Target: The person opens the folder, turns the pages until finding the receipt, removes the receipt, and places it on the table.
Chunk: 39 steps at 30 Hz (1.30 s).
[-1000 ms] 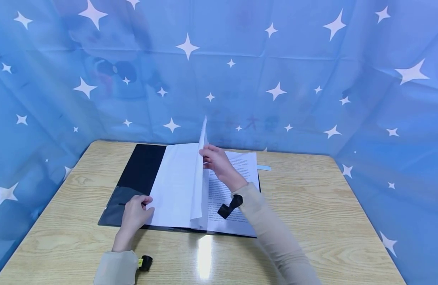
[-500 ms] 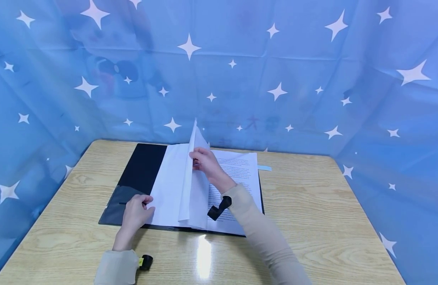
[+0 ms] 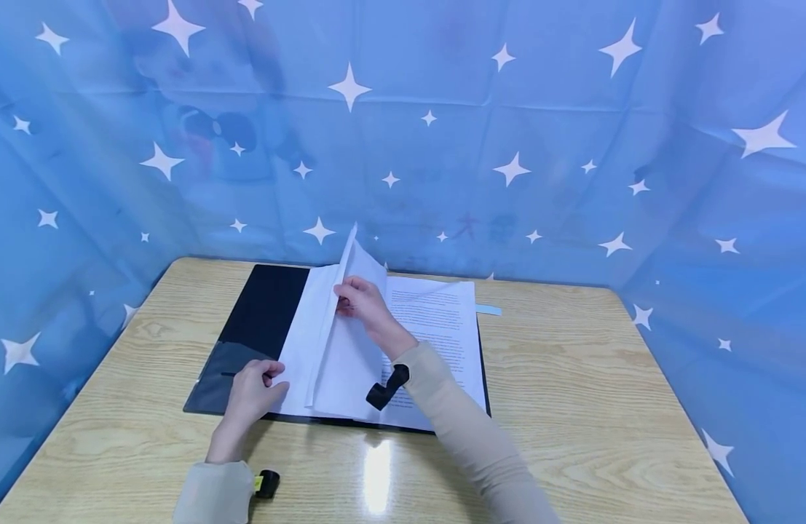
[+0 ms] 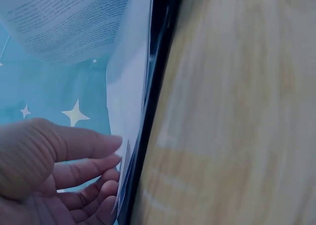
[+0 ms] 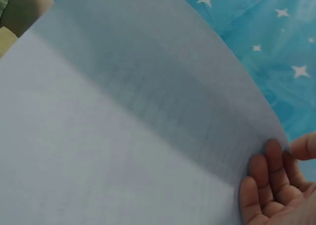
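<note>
A black folder [image 3: 271,306] lies spread on the table with white sheets inside. My right hand [image 3: 368,306] pinches the edge of a raised sheet [image 3: 350,364] between thumb and fingers; the sheet stands tilted over the left side. In the right wrist view this sheet [image 5: 123,136] fills most of the picture, its print showing faintly through. My left hand [image 3: 250,393] rests at the lower left corner of the flat left-hand pages [image 3: 301,349]. The left wrist view has its thumb and loosely bent fingers [image 4: 89,143] touching the page edges.
On the right side lies a printed page [image 3: 435,342]. A light blue tab [image 3: 488,309] sticks out past the folder's right edge. The wooden table [image 3: 573,393] meets a blue star-patterned curtain [image 3: 429,160] at the back.
My right hand has moved left with the sheet, which now leans further over the left side and uncovers more of the printed page. My left hand has stayed in place.
</note>
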{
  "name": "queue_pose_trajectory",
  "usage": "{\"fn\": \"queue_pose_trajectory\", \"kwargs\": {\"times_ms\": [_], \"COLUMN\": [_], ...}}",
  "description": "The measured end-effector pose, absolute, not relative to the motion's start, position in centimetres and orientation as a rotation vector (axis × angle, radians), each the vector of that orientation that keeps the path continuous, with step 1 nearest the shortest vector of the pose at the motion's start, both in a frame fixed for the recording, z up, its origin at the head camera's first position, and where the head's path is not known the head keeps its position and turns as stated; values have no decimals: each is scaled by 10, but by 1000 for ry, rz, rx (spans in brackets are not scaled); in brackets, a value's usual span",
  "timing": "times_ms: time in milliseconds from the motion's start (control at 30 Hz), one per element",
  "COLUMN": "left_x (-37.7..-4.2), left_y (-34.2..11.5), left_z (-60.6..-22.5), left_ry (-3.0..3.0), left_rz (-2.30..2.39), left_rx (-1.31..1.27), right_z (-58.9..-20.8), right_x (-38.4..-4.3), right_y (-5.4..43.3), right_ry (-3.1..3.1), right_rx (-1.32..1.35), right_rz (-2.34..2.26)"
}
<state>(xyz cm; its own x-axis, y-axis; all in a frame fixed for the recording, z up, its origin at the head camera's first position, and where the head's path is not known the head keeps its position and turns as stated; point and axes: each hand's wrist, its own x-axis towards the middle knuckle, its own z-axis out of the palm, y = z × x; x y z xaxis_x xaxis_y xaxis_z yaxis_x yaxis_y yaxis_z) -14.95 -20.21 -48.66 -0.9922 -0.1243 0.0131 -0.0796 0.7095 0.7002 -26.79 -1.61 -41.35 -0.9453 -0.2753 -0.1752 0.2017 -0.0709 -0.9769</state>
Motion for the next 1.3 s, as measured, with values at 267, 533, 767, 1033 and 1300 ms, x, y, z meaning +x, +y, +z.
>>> {"fn": "queue_pose_trajectory", "kwargs": {"times_ms": [267,533,767,1033,1300], "left_x": [-147,-143,-137,-130,-126], "left_y": [-203,-196,-185,-174,-170], "left_z": [-486,-469,-453,-437,-433], "left_ry": [-2711,-2526,-2491,-2470,-2532], "left_rz": [-1173,-1200,-1315,-1353,-1345], "left_rx": [33,-75,-47,-66,-59], "right_z": [-416,-428,-429,-434,-435], "right_x": [-264,-267,-264,-264,-263], "right_y": [-26,-32,-34,-37,-39], "right_ry": [1863,1854,1856,1873,1872], "right_rx": [-71,-55,-41,-26,-19], "right_rz": [-2100,-2112,-2101,-2082,-2086]}}
